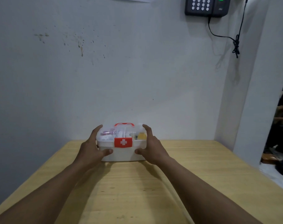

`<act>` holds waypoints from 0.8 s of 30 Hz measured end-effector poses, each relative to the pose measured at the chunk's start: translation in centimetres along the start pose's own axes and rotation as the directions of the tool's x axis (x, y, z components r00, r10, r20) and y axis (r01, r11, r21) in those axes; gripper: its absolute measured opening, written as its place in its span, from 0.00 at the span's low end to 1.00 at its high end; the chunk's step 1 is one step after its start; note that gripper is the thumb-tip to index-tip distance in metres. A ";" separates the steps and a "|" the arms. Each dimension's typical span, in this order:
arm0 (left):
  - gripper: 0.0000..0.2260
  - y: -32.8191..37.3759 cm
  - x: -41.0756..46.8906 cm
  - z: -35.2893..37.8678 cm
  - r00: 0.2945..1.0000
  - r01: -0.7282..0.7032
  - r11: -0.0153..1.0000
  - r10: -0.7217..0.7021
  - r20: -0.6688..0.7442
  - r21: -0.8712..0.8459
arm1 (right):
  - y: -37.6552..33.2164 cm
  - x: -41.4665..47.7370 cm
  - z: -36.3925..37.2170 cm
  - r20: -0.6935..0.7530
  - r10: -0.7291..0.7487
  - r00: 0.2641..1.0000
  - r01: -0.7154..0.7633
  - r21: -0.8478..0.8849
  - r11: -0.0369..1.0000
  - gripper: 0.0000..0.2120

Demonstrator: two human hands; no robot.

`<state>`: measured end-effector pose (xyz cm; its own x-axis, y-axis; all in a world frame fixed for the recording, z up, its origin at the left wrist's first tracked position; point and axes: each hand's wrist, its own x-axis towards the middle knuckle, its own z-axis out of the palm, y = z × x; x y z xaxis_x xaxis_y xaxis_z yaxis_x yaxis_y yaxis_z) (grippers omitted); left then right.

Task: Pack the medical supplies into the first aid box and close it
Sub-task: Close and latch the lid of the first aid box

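Observation:
A white first aid box [123, 153] stands at the far middle of the wooden table [194, 167], close to the wall. Its clear lid is down, with a red clasp bearing a white cross [123, 142] on the front and a red handle on top. Through the lid I see pink rolls, white items and something yellow. My left hand [92, 147] grips the box's left end, thumb on the front wall. My right hand [151, 146] grips the right end the same way.
A pale wall rises right behind the box. A black keypad device [205, 6] with a dangling cable hangs on the wall at upper right. A doorway at the far right shows dark bags and another person's arm.

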<state>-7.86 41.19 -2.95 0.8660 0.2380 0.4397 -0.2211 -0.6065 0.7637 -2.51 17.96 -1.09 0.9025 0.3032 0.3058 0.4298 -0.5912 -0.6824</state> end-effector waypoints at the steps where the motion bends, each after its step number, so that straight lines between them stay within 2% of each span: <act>1: 0.44 0.0 0.0 0.1 1.000 -0.004 1.000 0.004 -0.009 -0.008 | 0.1 0.1 0.0 0.000 0.003 1.000 -0.003 0.001 1.000 0.48; 7: 0.43 0.9 0.2 1.4 0.999 -0.011 0.998 0.009 -0.033 -0.055 | 1.2 0.3 -0.9 -0.033 0.020 0.999 -0.021 -0.022 1.000 0.47; 24: 0.43 5.1 3.5 9.6 0.998 0.000 0.993 0.007 0.060 -0.118 | 6.8 2.0 -7.0 -0.108 0.116 0.987 -0.124 -0.067 0.990 0.46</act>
<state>-1.61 31.67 -2.07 0.8898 0.1877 0.4159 -0.2724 -0.5127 0.8142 2.38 9.28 -0.47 0.9438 0.1504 0.2944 0.3159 -0.6732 -0.6686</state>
